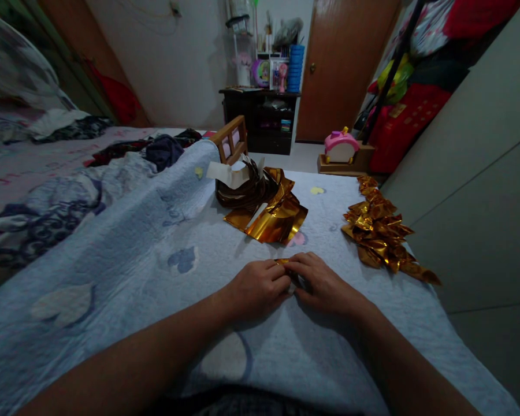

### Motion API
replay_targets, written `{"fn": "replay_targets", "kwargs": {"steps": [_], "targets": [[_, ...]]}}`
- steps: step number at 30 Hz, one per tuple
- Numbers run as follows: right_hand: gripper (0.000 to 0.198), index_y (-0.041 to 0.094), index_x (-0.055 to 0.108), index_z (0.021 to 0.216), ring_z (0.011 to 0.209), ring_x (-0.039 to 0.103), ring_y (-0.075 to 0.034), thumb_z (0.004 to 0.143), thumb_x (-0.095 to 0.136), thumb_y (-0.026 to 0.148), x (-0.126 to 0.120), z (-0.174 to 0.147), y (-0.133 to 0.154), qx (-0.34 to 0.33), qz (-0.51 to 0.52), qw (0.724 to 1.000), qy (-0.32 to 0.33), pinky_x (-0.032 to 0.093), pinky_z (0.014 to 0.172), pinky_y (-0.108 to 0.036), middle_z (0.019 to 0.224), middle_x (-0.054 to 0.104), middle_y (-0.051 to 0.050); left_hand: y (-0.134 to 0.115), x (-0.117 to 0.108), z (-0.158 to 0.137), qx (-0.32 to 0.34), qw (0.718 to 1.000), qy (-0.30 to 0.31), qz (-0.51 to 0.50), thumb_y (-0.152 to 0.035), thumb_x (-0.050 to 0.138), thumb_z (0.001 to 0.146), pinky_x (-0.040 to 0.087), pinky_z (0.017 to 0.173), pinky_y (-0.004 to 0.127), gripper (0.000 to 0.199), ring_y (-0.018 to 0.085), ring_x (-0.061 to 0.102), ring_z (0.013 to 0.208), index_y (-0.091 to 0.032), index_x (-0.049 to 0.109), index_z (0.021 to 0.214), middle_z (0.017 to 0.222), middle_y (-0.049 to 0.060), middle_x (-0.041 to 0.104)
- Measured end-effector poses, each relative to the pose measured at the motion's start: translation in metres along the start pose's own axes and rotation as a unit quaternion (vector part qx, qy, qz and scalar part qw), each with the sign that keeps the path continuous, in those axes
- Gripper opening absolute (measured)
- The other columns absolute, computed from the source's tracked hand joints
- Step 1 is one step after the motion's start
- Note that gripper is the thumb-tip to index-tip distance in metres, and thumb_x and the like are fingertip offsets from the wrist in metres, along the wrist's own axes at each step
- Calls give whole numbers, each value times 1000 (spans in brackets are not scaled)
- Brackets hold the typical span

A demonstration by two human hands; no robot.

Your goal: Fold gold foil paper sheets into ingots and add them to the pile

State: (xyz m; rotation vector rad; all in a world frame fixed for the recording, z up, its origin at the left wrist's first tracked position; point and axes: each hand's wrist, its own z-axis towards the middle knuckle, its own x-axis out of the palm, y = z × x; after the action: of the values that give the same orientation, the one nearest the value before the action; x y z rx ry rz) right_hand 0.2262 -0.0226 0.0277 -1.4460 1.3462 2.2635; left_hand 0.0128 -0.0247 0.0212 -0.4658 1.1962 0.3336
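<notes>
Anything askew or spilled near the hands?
Mildly odd: a curled white paper strip juts up from the shiny gold foil stack, which lies fanned unevenly on the pale-blue quilted cover. No spill shows.

A small gold foil piece [281, 261] is being held and mostly hidden, only a shiny strip being shown. Beyond it, a creased pile of gold foil sheets [277, 224] is being seen lying loosely fanned, white strips [227, 174] being mingled in. To the right, pointed foil shapes [378, 247] are being seen heaped together.
</notes>
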Motion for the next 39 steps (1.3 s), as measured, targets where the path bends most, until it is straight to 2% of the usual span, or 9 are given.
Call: {"fn": "replay_targets", "kwargs": {"steps": [4, 8, 12, 16, 20, 24, 28, 34, 39], "targets": [[49, 21, 56, 132, 109, 55, -25, 85, 58, 10, 2, 0, -4, -13, 16, 1000, -15, 43, 99, -45, 118, 66, -9, -2, -4, -1, 18, 1000, 9, -11, -22, 56, 94, 55, 81, 36, 9, 22, 64, 90, -17, 62, 88, 96, 8, 69], [51, 21, 55, 132, 101, 57, -25, 83, 58, 9, 4, -1, -5, 20, 18, 999, -23, 46, 92, -43, 111, 67, -9, 1, -7, -1, 0, 999, 30, -37, -27, 65, 88, 55, 82, 37, 12, 25, 64, 95, -17, 61, 93, 103, 9, 69], [48, 21, 55, 128, 100, 58, -25, 82, 57, 8, 4, 0, -3, 41, 15, 999, -29, 47, 90, -42, 108, 67, -9, 2, -1, -1, -16, 1000, 0, -17, -23, 59, 93, 56, 78, 35, 7, 23, 65, 90, -16, 62, 93, 99, 8, 70], [50, 24, 55, 123, 110, 58, -24, 77, 56, 4, 0, 1, 1, 25, 49, 998, -29, 47, 98, -44, 117, 63, -9, 0, 7, -3, -1, 999, -28, 39, -16, 48, 98, 54, 68, 31, 21, 19, 63, 77, -16, 61, 82, 85, 6, 69], [64, 24, 49, 130, 125, 52, -24, 72, 52, -2, -1, -1, 1, -7, 75, 997, -25, 44, 108, -44, 130, 55, -11, -2, 11, -5, 26, 996, -31, 83, -12, 50, 95, 51, 60, 29, 19, 17, 61, 69, -16, 61, 80, 81, 5, 68], [65, 21, 46, 139, 132, 48, -24, 78, 47, -3, 8, 1, -5, -2, 59, 997, -49, 41, 113, -47, 139, 51, -14, -4, 11, -6, 42, 994, -30, 95, -12, 51, 94, 50, 58, 30, 20, 18, 59, 65, -16, 62, 77, 77, 5, 66], [42, 21, 60, 126, 116, 56, -24, 91, 46, 3, 13, 5, -7, -3, 44, 999, -29, 46, 103, -44, 123, 64, -11, -3, 8, -4, 16, 999, -39, 30, -13, 48, 96, 53, 67, 31, 25, 19, 62, 73, -16, 63, 76, 80, 6, 67], [48, 21, 60, 119, 107, 57, -24, 78, 49, -1, 4, 2, -1, 1, 41, 999, -26, 46, 97, -43, 115, 67, -8, 5, 6, -3, -81, 982, -68, -154, -17, 56, 93, 53, 76, 32, 12, 19, 65, 85, -17, 67, 88, 89, 6, 70], [17, 21, 58, 93, 98, 58, -23, 83, 57, 7, 2, 3, 2, 20, 47, 999, -19, 47, 90, -41, 106, 68, -7, 8, 7, -2, -131, 966, -57, -215, -16, 61, 91, 51, 78, 32, 9, 19, 63, 87, -17, 69, 87, 89, 5, 68]]}}
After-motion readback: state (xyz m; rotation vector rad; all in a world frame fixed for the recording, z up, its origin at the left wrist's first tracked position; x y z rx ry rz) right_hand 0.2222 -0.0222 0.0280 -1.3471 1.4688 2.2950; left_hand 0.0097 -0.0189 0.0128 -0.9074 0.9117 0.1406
